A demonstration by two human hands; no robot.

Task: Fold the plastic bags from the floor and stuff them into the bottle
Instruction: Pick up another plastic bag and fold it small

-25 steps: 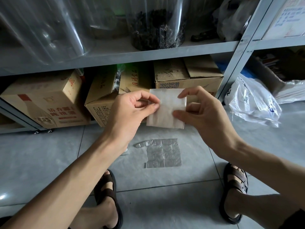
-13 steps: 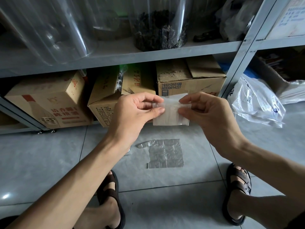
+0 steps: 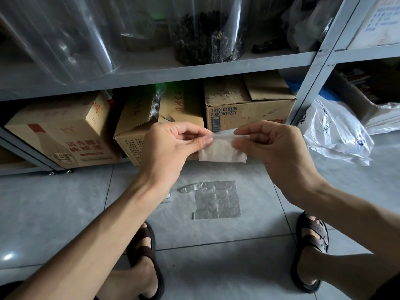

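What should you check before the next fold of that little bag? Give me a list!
1. Left hand pinches the folded bag: ok.
2. Right hand pinches it too: ok.
3. Bag held clear of the floor: ok.
4. Top edge turned over evenly: cannot tell.
5. Flat bag waiting between the feet: ok.
6. A bottle ready for stuffing: cannot tell.

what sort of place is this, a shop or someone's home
Probably a storeroom or a shop's back room: grey metal shelving, cardboard boxes packed under a shelf, and big clear jars above, one holding dark contents.
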